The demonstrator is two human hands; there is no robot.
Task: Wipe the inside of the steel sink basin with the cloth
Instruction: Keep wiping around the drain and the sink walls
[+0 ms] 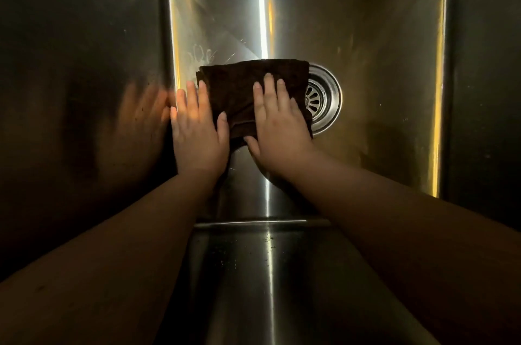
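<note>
Pressed flat with fingers straight, left hand and right hand are laid on the dark folded cloth, spread just left of the drain, overlapping its rim.

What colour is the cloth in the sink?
The cloth is dark brown, nearly black in this dim light, seen in the head view.

Your head camera looks steeply down into the sink basin from close above its near wall.

dim, warm glare streak mid-frame, edges v. dark
</note>
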